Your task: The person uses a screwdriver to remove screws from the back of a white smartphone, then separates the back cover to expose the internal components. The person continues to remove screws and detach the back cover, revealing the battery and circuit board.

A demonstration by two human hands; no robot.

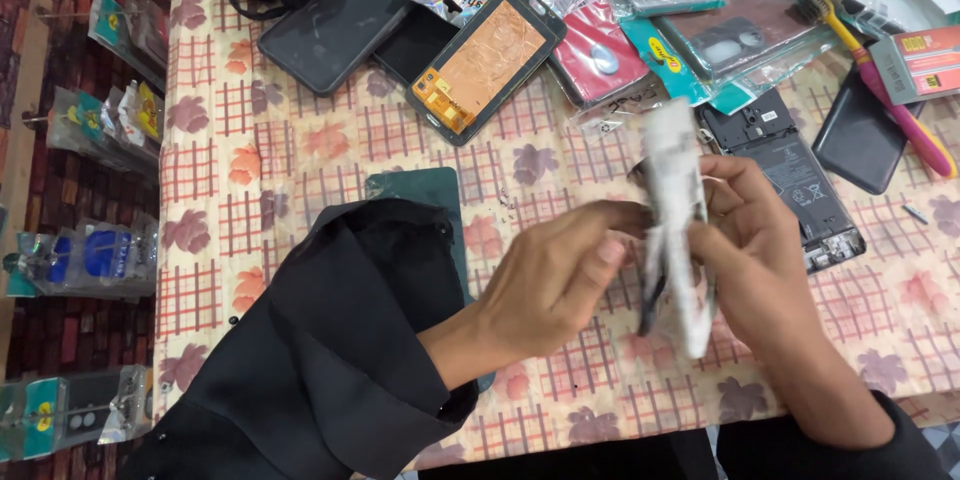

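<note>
Both hands meet above the middle of the worktop (300, 150), which wears a cream cloth printed with red checks and maroon leaves; between them stands a blurred white and silvery packet (678, 230), roughly upright and a little tilted, with a dark edge at its lower left. The left hand (550, 285), coming out of a loose black sleeve (330, 340), pinches the packet's left edge with fingers and thumb; the right hand (755, 250) closes its fingers round the packet's right side and back, so both are grasping it (motion blur hides what the packet holds).

Taking the packet as landmark: just behind and right of it lies an opened black phone body (790, 175) with its battery and inner frame showing, flat on the cloth; farther right a plain black back cover (860, 145), and across its top a yellow and pink toothbrush (880, 75). Behind and left of the packet rests a phone display panel with a copper-coloured back (488, 62), tilted on the cloth; left of that, a larger dark phone panel (335, 25). Directly behind the packet sits a heap of clear plastic pouches with phone cases (690, 25), one red. Left of the packet, partly under the sleeve, a dark green flat sheet (420, 188) shows.
</note>
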